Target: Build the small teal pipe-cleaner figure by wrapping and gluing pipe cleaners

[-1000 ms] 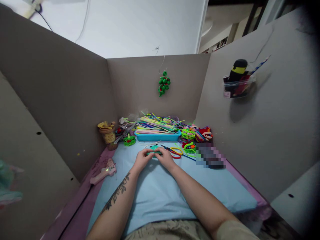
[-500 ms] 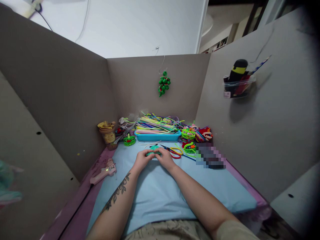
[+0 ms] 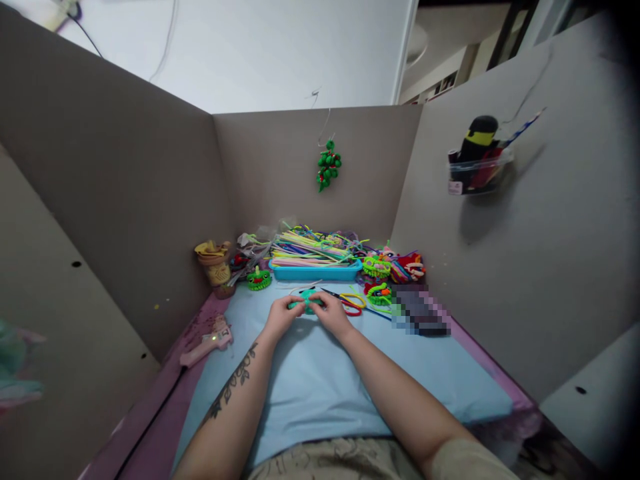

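Observation:
Between my hands is a small teal-green fuzzy piece, which looks made of pipe cleaner; its exact shape is partly covered by my fingers. My left hand pinches its left side. On its right side, the fingers of my right hand are closed too. Just right of my right hand lie scissors with red and yellow handles, blades pointing left. A thin pale strand and a small dark bit rest beyond the piece.
A blue tray heaped with pipe cleaners stands at the back. Green fuzzy figures sit beside it. A pink glue gun with a lit light lies left, its cord running forward. A blurred dark object lies right. Grey panels enclose the table.
My hands have drawn slightly apart, so more of the teal piece shows between them. The scissors and the other things on the table stay where they were.

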### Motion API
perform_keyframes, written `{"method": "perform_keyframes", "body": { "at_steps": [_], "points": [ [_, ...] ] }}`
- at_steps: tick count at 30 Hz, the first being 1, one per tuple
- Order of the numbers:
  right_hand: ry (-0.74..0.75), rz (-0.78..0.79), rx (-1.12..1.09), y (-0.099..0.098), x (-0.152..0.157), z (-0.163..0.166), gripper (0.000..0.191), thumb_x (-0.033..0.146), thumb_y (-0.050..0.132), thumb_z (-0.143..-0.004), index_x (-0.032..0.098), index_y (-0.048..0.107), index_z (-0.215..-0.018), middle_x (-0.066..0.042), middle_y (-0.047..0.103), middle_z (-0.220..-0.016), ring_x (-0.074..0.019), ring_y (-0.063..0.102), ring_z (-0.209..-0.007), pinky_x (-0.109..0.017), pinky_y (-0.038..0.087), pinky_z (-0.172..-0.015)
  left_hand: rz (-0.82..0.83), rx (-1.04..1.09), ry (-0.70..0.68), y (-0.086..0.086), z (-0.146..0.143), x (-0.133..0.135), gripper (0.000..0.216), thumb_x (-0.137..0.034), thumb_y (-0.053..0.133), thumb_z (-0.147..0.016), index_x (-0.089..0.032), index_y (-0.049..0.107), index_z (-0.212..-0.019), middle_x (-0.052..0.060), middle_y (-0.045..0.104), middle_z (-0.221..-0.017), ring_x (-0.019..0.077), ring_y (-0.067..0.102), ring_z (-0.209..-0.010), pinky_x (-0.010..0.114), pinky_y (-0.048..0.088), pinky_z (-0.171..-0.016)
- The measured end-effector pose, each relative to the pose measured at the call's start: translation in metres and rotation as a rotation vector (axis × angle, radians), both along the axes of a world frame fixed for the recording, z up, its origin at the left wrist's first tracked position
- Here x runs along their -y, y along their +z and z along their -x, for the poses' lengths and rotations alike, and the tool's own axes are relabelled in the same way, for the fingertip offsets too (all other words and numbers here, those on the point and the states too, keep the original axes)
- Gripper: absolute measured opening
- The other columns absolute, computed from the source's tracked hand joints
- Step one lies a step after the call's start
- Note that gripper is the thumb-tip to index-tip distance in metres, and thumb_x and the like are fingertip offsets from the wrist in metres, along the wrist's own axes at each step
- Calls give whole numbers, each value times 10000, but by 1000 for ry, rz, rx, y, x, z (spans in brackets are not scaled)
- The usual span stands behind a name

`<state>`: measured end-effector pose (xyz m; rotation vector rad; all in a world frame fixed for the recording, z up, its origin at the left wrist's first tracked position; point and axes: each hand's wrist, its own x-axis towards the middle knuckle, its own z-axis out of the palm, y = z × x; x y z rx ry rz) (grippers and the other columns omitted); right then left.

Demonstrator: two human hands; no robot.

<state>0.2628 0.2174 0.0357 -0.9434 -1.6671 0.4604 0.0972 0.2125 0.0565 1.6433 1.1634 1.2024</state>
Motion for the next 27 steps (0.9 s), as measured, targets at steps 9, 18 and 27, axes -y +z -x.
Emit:
{"method": "perform_keyframes", "body": {
  "at_steps": [9,18,27],
  "points": [
    [32,52,-49,3,3,2,127,224,552,-751,182,645,-827,-29,657,-792,-158,589,-698,-265,472,-642,33,117,-68,-2,-3,0,361,-404,713,-607,-111,692,-817,67,666,-714,147,569,-615,255,432,-590],
    [35,79,-90,0,-1,-1,142,238,569,-737,169,656,-827,-36,659,-790,-162,594,-715,-267,472,-661,32,56,-56,-4,2,-3,319,-387,680,-640,-105,694,-791,34,642,-647,130,542,-594,239,408,-587],
    [64,80,-75,2,2,1,129,243,561,-744,179,653,-808,-38,658,-799,-165,590,-728,-269,467,-658,11,37,-114,-3,-1,-2,370,-404,655,-678,-101,674,-889,60,657,-732,128,546,-603,236,426,-573]
  ]
}}
